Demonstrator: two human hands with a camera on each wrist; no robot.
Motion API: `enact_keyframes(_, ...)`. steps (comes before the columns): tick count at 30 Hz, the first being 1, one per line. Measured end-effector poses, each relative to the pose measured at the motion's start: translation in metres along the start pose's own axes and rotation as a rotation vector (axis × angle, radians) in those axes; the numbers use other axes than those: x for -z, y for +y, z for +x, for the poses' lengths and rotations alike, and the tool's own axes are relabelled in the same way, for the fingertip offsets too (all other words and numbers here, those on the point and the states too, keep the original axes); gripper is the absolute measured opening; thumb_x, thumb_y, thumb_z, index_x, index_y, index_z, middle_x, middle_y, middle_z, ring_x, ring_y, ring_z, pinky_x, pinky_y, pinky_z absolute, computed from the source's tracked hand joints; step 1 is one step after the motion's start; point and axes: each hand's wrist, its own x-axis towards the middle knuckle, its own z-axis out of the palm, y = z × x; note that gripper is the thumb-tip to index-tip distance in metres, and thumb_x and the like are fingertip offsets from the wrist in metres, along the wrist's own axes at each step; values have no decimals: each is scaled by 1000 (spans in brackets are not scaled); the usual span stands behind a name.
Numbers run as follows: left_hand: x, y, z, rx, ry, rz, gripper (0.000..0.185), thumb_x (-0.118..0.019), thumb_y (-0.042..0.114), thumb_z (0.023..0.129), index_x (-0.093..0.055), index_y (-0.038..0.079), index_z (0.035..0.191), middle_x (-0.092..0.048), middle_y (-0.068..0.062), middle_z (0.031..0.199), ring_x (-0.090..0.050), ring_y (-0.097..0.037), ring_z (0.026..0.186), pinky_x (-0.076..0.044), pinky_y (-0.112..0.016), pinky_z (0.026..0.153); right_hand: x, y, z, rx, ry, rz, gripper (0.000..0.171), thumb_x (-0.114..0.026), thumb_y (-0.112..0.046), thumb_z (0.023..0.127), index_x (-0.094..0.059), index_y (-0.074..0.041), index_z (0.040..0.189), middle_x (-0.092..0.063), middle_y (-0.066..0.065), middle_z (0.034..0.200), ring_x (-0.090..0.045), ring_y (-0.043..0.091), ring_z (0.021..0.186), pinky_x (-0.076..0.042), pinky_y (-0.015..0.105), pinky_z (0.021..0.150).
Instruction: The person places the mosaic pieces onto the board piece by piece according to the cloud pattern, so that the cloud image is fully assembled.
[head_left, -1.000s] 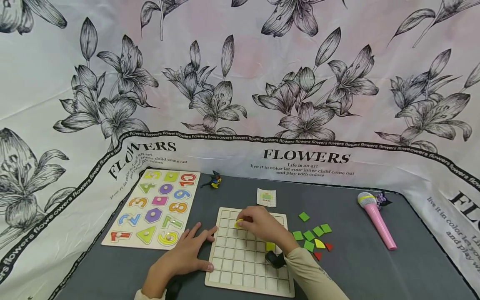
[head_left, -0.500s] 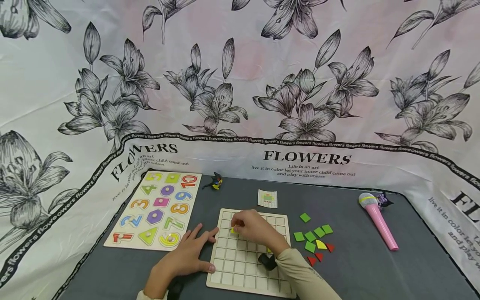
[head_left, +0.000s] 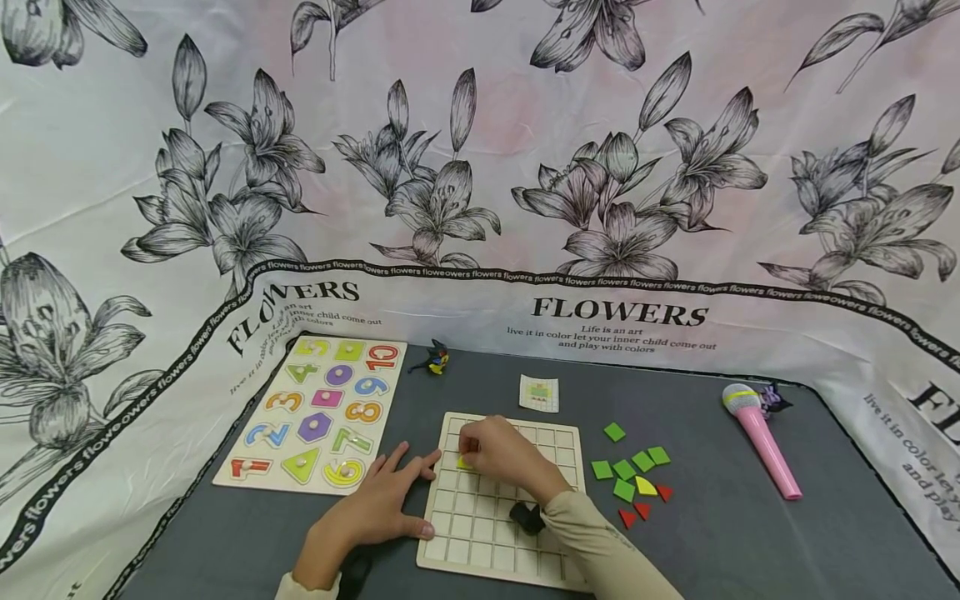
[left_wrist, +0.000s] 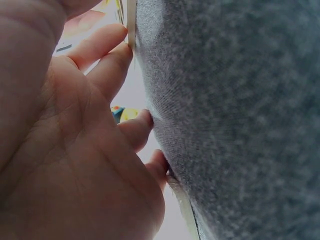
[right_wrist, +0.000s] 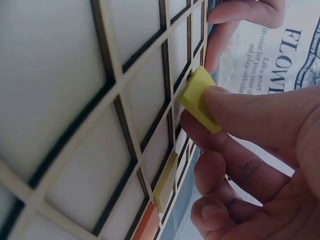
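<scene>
My right hand pinches a small yellow tile between thumb and finger, tilted over the upper left cells of a pale wooden grid board. In the right wrist view, another yellow tile and an orange-red piece sit in the grid cells; in the head view the hand and arm hide them. My left hand lies with fingers spread at the board's left side, thumb on its edge. In the left wrist view its fingertips meet a pale board edge.
Green squares, a yellow curved piece and red triangles lie right of the board. Behind it is a pattern card. A number puzzle stands left, a small dark figurine behind; a pink toy microphone lies right.
My right hand has shifted left and slightly nearer with the yellow tile. Its arm now covers a yellow square on the board and uncovers another red triangle. My left hand stays at the board's edge.
</scene>
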Motion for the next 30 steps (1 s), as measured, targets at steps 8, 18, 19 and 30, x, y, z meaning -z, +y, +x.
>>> enact_keyframes(8,0,3,0,4,-14,2,90,-92,41,83,-50,11,157,-57,-11,152,-14,-55,158,-6,-76,123,3,4,-4,0,2,-11,19,-76,9,89,-74,-9,81,-64,-5,73,-53,7,66,-49,30,66)
enact_keyframes(18,0,4,2,0,-14,9,88,-93,41,82,-52,12,154,-56,-11,154,-13,-55,158,-5,-77,123,3,6,-4,-23,-20,-31,21,-75,10,89,-75,-9,80,-64,-5,75,-54,9,72,-49,32,73)
enact_keyframes(19,0,4,2,1,-15,10,89,-93,41,82,-52,12,155,-56,-11,153,-13,-55,158,-5,-77,123,3,7,-4,-24,-21,-39,21,-75,10,89,-75,-9,81,-65,-5,75,-55,9,72,-49,33,74)
enact_keyframes(30,-4,-4,0,-11,9,-15,96,-92,47,81,-48,13,159,-62,-3,142,-14,-59,156,-5,-78,121,2,3,-6,17,-13,-120,19,-75,10,91,-76,-8,85,-69,1,79,-56,10,73,-53,36,83)
